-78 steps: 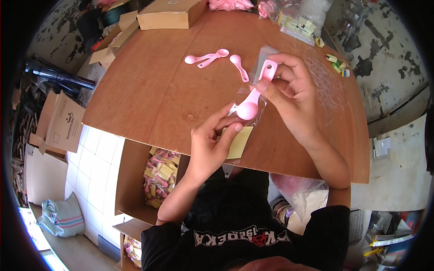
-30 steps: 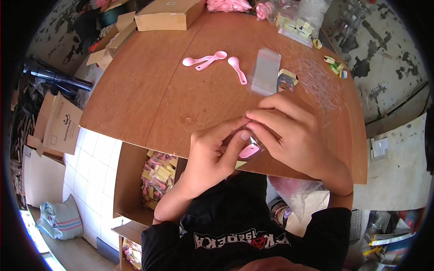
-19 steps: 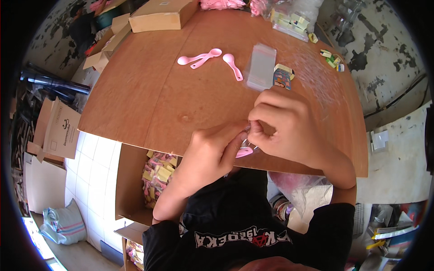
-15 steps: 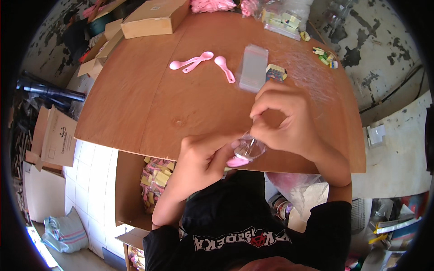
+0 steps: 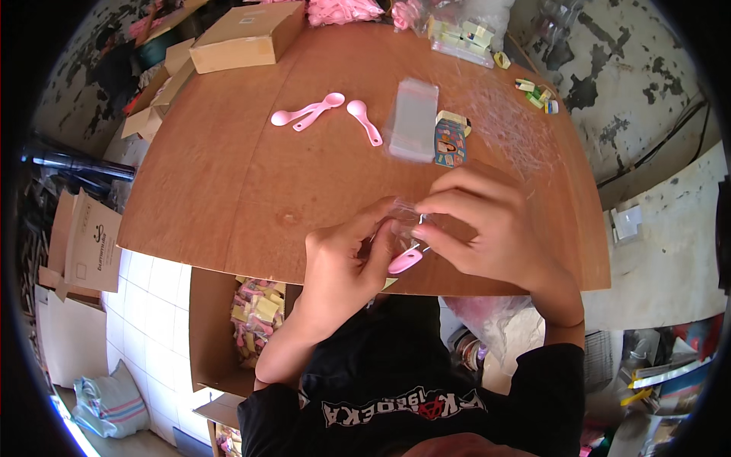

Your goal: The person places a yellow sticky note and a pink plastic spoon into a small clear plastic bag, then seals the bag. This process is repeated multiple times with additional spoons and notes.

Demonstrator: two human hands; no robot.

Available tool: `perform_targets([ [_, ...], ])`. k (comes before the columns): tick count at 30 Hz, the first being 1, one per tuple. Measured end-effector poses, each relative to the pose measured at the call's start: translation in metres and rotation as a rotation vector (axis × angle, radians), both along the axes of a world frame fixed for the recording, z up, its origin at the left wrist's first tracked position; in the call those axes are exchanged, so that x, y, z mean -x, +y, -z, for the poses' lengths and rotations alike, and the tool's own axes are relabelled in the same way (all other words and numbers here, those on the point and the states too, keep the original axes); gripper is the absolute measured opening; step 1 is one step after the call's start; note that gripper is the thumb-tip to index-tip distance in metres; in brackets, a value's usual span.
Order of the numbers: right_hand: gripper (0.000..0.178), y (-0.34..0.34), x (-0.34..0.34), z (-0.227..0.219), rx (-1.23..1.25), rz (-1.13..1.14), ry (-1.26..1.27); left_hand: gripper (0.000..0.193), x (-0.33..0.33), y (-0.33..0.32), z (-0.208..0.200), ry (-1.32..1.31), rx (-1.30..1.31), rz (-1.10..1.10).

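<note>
Near the front edge of the table, my left hand (image 5: 343, 255) is closed round a small clear plastic bag (image 5: 402, 217). A pink plastic spoon (image 5: 405, 262) is with the bag, its holed handle end showing below my left thumb; the rest is hidden by fingers and crinkled film. My right hand (image 5: 487, 225) pinches the bag's other side between thumb and fingertips. A pale yellow corner (image 5: 390, 282) of something shows under the handle. Farther off lie a crossed pair of pink spoons (image 5: 308, 118) and a single one (image 5: 364, 123).
Beyond my right hand are a stack of clear bags (image 5: 413, 122) and printed cards (image 5: 450, 145). Thin plastic strips (image 5: 514, 137) litter the right side. A cardboard box (image 5: 247, 38) stands at the far left. Below the table's front edge, an open carton (image 5: 213, 335) holds packed pieces.
My right hand has come down and its fingers have opened out a little at the bag. The pink handle now shows more clearly. The view has shifted slightly.
</note>
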State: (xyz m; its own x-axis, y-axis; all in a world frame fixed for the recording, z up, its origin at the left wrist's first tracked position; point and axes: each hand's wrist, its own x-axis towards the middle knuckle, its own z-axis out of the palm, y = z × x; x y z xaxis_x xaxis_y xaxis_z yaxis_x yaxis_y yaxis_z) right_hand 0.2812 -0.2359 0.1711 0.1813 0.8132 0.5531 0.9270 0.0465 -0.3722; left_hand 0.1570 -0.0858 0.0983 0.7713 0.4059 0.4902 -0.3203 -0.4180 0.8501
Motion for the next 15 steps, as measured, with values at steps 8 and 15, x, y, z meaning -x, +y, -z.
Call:
perform_targets([
  [8,0.015,0.007,0.000,0.013,-0.083,0.102,-0.248,0.021,-0.001,-0.001,-0.003,0.067,-0.204,0.046],
  [15,0.008,-0.003,-0.007,0.012,0.034,0.040,0.152,0.021,-0.001,-0.005,-0.007,0.063,-0.145,0.121],
])
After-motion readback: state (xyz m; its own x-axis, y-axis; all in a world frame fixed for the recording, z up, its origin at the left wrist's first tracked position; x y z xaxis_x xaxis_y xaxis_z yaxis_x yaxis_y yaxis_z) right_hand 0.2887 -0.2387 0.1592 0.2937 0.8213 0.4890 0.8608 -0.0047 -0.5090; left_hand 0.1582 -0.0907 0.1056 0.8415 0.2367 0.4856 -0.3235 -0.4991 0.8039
